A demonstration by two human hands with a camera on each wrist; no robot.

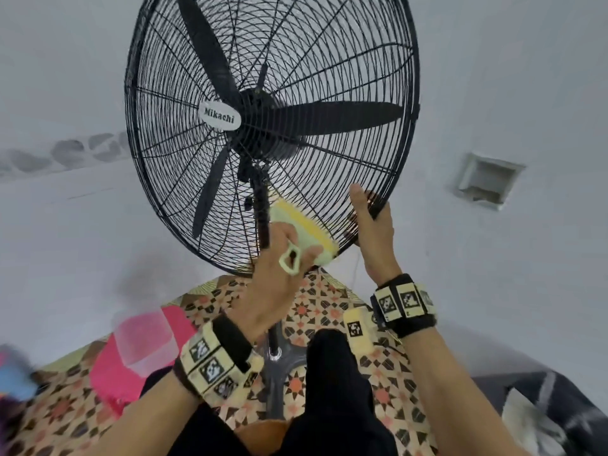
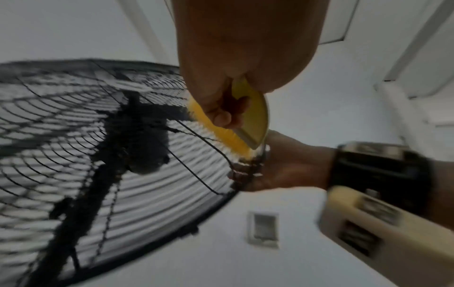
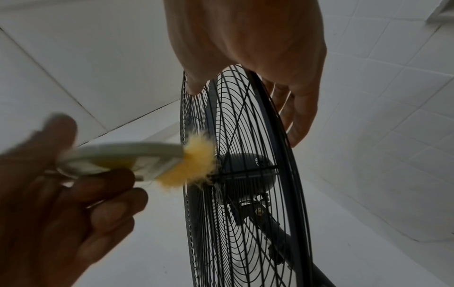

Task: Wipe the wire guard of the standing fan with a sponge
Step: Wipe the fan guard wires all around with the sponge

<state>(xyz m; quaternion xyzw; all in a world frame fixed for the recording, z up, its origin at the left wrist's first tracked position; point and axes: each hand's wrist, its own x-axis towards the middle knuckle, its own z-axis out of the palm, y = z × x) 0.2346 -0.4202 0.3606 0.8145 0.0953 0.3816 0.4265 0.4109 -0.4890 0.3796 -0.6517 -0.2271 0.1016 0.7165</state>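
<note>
Against the lower right of the fan's wire guard, the left hand presses a brush, fingers curled round its pale handle, yellow bristles touching the wires. Beside it, the right hand grips the guard's rim, thumb on the front and fingers wrapped behind. Below, a pink container sits on a patterned mat.

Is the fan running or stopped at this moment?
Stopped: in the head view the fan blades appear sharp and separate, not blurred.
</note>
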